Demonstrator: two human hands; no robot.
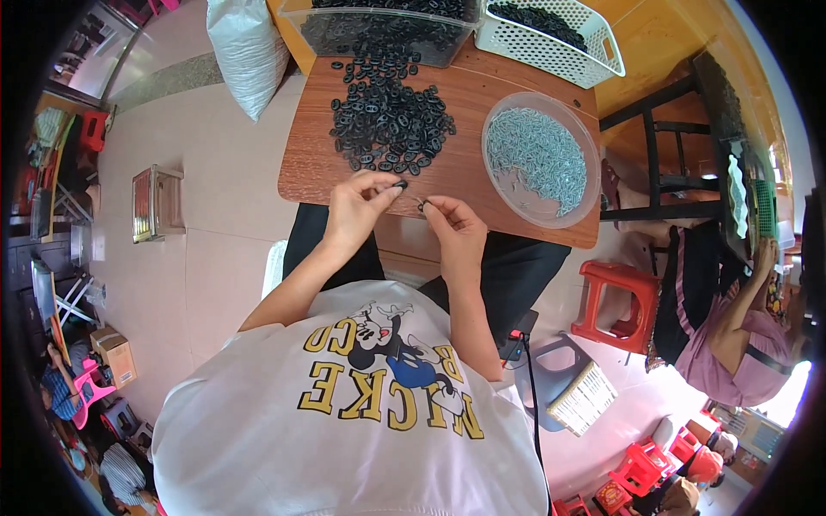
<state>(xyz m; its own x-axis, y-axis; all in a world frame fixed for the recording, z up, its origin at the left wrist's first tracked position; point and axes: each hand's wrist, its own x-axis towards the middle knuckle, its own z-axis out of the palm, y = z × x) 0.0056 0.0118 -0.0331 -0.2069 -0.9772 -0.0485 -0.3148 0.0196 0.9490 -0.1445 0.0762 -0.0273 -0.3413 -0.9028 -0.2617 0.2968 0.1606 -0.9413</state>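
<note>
My left hand (355,209) is closed in a pinch on a small black oval piece (400,184) just over the table's front edge. Close beside it, the thumb and fingertips of my right hand (456,225) are pressed together on a small dark piece (422,206), too small to make out fully. Beyond my hands lies a loose pile of black oval pieces with holes (391,125). To the right of the pile, a round clear tub (588,138) holds many small silvery screws (538,155).
The wooden table (301,146) carries a clear bin (297,26) and a white perforated basket (551,58), both with black pieces. A white sack (247,56) stands at the far left. Red stool (618,305) and a seated person (731,344) are at the right.
</note>
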